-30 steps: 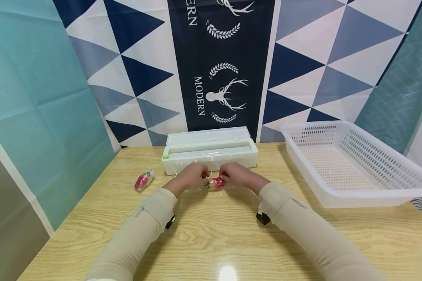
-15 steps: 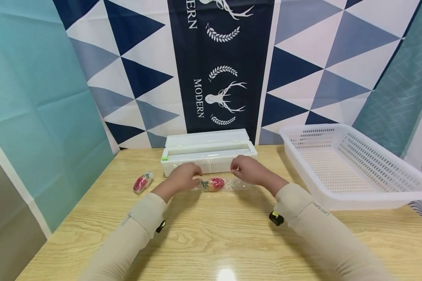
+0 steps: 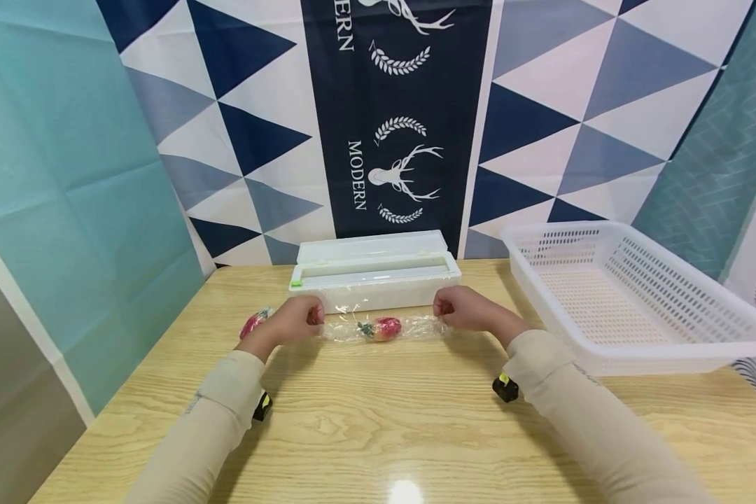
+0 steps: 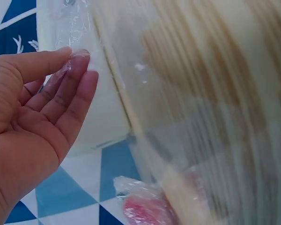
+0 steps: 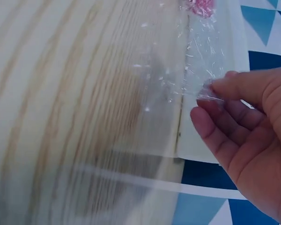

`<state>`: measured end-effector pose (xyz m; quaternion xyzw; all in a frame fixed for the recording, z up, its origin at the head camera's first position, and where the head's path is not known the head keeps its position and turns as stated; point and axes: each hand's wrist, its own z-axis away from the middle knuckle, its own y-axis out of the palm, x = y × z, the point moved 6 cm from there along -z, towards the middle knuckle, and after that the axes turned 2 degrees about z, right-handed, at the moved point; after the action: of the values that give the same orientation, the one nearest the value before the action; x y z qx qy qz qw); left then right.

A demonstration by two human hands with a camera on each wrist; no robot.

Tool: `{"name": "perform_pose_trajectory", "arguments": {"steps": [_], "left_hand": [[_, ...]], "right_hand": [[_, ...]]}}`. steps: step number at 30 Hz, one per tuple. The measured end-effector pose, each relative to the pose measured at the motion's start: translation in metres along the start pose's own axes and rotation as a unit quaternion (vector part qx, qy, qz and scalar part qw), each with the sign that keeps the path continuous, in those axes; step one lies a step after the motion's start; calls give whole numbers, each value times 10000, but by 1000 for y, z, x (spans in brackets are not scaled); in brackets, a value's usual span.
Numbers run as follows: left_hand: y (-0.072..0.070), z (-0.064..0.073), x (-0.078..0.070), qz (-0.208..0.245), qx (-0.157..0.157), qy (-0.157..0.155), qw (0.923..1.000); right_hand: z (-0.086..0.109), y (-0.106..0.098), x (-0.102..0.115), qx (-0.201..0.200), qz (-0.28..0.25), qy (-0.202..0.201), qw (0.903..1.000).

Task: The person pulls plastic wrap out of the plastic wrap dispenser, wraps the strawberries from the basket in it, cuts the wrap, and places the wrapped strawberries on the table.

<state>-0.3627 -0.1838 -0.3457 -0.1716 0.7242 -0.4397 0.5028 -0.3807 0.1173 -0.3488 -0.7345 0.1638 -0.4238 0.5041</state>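
A small red-and-yellow fruit with green leaves [image 3: 387, 329] lies in a strip of clear cling film [image 3: 423, 327] before the white cling film box [image 3: 378, 299]. My left hand [image 3: 301, 318] pinches the strip's left end between thumb and fingers. At the right end my right hand [image 3: 465, 309] pinches the film likewise. In the right wrist view, the film [image 5: 201, 51] runs from the fingertips toward the pink fruit [image 5: 201, 6]. A second wrapped red fruit [image 3: 254, 323] sits left, partly behind my left hand; its film is crinkled in the left wrist view.
The white box's lid [image 3: 372, 246] stands raised at the back, and a film sheet hangs over its front. To the right is a large white perforated basket [image 3: 611, 353]. Patterned cloth [image 3: 409, 98] hangs behind the wooden table [image 3: 378, 427].
Both hands have drawn apart from the fruit, the left hand leftward and the right hand rightward. The film strip now stretches out on both sides of the fruit.
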Motion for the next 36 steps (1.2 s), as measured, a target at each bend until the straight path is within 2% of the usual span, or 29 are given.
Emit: {"name": "perform_pose_trajectory", "arguments": {"steps": [4,7,13,18,26,32,36], "left_hand": [[2,-3,9,-63,124,-181,9997],[4,-6,13,-208,214,-270,9992],[9,-11,11,-698,325,-249,9967],[14,-14,10,-906,412,-418,9942],[18,-15,5,-1516,489,-472,9861],[15,-14,15,-1433,345,-916,9848],[12,-12,20,-1338,283,-1090,9846]], "right_hand": [[-5,3,-4,-65,257,-36,9996],[-8,6,-8,16,311,95,9995],[-13,11,-11,132,711,-7,9974],[-16,15,-13,127,947,-97,9954],[-14,15,-14,234,1207,155,9923],[-9,10,-14,304,1191,250,9921],[-7,9,-16,367,1230,300,9913]]}}
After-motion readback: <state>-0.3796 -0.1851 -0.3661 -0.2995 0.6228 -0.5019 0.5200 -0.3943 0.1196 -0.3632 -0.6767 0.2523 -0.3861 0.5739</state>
